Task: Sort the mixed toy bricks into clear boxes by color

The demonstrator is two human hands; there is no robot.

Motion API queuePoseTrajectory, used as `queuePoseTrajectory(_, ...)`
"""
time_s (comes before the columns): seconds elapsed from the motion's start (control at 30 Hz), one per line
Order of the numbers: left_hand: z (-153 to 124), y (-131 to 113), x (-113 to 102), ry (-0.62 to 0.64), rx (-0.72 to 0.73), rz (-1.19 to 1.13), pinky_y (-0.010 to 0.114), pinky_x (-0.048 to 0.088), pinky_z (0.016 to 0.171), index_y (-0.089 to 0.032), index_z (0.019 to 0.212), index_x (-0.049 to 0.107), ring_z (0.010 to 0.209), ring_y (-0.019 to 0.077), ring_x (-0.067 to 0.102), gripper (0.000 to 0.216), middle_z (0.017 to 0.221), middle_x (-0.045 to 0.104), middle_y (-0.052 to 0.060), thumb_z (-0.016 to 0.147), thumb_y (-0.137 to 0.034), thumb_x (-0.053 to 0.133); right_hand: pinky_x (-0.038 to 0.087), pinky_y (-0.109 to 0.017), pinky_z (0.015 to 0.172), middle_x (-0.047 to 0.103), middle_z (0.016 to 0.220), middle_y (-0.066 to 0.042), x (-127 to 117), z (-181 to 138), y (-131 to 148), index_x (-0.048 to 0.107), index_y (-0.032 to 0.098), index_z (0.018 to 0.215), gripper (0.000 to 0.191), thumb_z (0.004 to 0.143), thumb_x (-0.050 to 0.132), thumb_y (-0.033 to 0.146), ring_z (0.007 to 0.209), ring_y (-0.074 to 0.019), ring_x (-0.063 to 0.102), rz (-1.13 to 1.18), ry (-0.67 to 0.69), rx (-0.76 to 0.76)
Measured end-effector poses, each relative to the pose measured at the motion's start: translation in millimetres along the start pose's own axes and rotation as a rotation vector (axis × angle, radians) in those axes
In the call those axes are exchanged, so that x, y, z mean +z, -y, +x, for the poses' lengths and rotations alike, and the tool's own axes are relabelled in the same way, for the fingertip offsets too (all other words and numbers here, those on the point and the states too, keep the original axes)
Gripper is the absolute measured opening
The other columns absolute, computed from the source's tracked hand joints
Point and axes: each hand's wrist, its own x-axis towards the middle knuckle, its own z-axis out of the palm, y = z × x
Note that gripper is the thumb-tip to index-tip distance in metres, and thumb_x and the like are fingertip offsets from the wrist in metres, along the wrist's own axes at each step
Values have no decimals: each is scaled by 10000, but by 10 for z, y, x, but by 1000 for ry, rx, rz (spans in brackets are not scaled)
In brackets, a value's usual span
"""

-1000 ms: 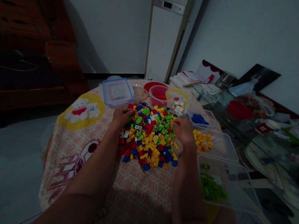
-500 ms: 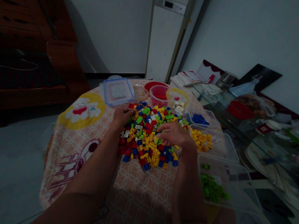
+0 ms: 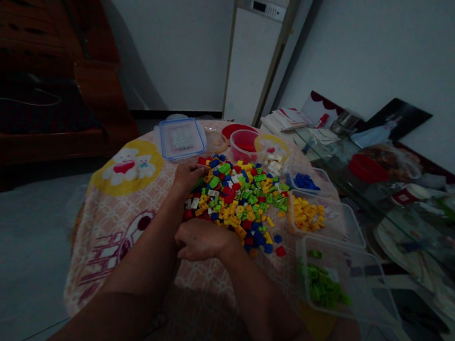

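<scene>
A heap of mixed toy building bricks [image 3: 231, 192] in red, yellow, blue, green and white lies on the table. At its far left edge rests my left hand [image 3: 188, 176], fingers bent together against the bricks; what they hold, if anything, is hidden. My right hand [image 3: 203, 239] lies across the near left edge of the heap, its fingers curled and pointing left. It covers some bricks, and I cannot make out anything inside it. A few loose bricks, such as a red brick [image 3: 280, 251], lie off the heap's near right side.
Clear boxes line the right: blue bricks [image 3: 305, 181], yellow bricks [image 3: 307, 213] and green bricks [image 3: 325, 288]. White bricks [image 3: 274, 163] sit behind, beside a round clear tub [image 3: 245, 145]. A blue-rimmed lid [image 3: 182, 139] lies at the back left. A cluttered glass table [image 3: 341, 188] stands right.
My right hand has moved from over the heap's right side to its near left edge, and its fingers have curled. Bricks at the near right lie more spread out. My left hand stays nearly still.
</scene>
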Motion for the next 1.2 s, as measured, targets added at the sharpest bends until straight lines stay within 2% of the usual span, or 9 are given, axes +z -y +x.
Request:
queuePoseTrajectory(0.13,40,58,0,-5,10,7,296,576,786,-177,725,807,782,202,726,159,741,777,30,667,-232,670,432,-256,656,808,1069,-97,-76,-166,-157,821,162,1034,232,877,653,201,964,-214,722,-51,-70,206)
queuePoseTrajectory(0.23,55,79,1,-5,20,-4,295,576,794,-177,712,804,781,201,728,158,742,777,30,656,-230,667,464,-245,707,819,1010,-46,-157,-342,-333,844,240,1027,239,878,659,220,976,-206,734,4,-155,286)
queuePoseTrajectory(0.37,45,67,1,-7,12,4,283,570,769,-182,700,797,771,197,722,152,728,773,20,649,-218,659,490,-256,814,824,1060,-29,-207,-554,-563,849,277,1052,254,869,688,205,1040,-218,731,47,-306,389)
queuePoseTrajectory(0.53,28,41,-2,-23,-1,35,279,560,752,-175,723,802,773,196,718,163,741,775,26,667,-222,656,501,-266,863,815,984,-40,-211,-746,-819,859,252,930,234,873,654,155,998,-217,741,67,-480,479)
queuePoseTrajectory(0.73,10,19,-6,-3,5,14,294,570,771,-169,715,792,769,201,716,139,734,769,35,670,-223,673,529,-290,804,768,755,-20,-201,-1016,-1085,819,217,1160,355,903,585,145,786,-198,723,290,-699,615)
queuePoseTrajectory(0.83,1,13,-3,-10,11,17,294,567,771,-167,711,792,764,199,713,138,741,775,36,669,-207,667,525,-292,797,774,798,-45,-200,-1154,-1159,815,185,1145,344,893,587,131,788,-197,712,268,-806,722)
queuePoseTrajectory(0.9,0,7,-1,-8,13,18,290,563,772,-164,706,793,762,196,711,141,745,779,37,673,-203,662,518,-291,793,785,856,-68,-203,-1226,-1181,828,175,1056,291,878,604,121,817,-202,710,220,-808,820)
queuePoseTrajectory(1.03,0,4,-5,-12,-10,40,275,551,763,-159,728,802,766,188,707,161,748,780,30,672,-215,663,503,-273,769,795,911,-83,-206,-1307,-1199,833,165,919,233,848,625,88,836,-202,715,164,-728,1007)
queuePoseTrajectory(1.2,7,26,-7,-5,-3,34,267,544,757,-159,752,812,750,179,703,176,749,780,26,668,-223,670,502,-242,761,805,929,-62,-216,-1314,-1193,843,180,999,228,872,664,117,829,-181,730,164,-682,1061)
